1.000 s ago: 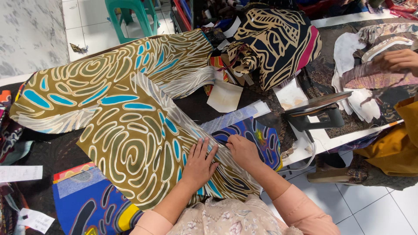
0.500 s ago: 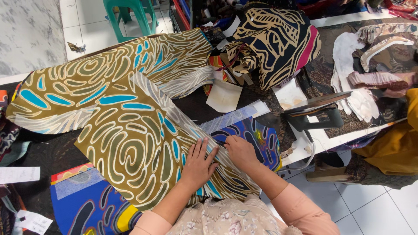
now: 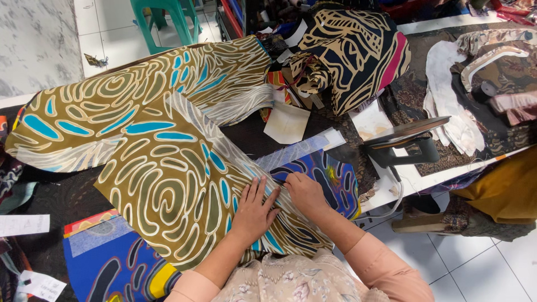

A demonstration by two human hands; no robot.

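- Cluttered sewing room w/ white tile floor; dark worktop (image 3: 72,196) piled w/ fabric pieces, green plastic stool (image 3: 168,19) at the far side.
- Olive-brown cotton cloth w/ cream swirls & turquoise ovals (image 3: 162,184) lies spread across the worktop centre, near edge running diagonally under both hands, over a blue-purple patterned cloth (image 3: 330,179).
- Left hand (image 3: 254,210): flat, fingers spread wide, palm down on the olive cloth, holding nothing – just pinning it.
- Right hand (image 3: 302,193): fingers curled, tips pinching narrow at the cloth's folded edge; can't tell if a pin or similar is in there.
- Doing this well, IMO: keep left palm pressing so the fabric doesn't creep; work the edge in short stretches w/ right fingertips; keep the fold even and the layers aligned, no puckers.
- Black flat-topped iron (image 3: 405,142) sits to the right, apart from the hands; white paper pieces (image 3: 288,123) beyond.
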